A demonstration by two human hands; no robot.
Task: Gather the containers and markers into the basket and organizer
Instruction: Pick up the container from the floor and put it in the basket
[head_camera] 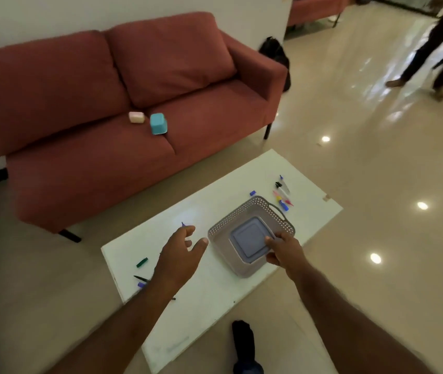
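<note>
right grip (pixel 282 251) pinches lidded container (pixel 251 240), hiding its corner, in basket (pixel 255 209); left grip (pixel 184 248) wide.

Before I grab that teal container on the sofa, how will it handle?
The teal container looks like small hard plastic, so probably light and stiff. It lies tipped over at the seam between the sofa cushions, so a push may tumble it. Its smooth sides could be slippery.

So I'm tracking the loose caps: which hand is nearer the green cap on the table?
Left. The left hand hovers just right of the green cap; the right hand is farther right, at the basket.
</note>
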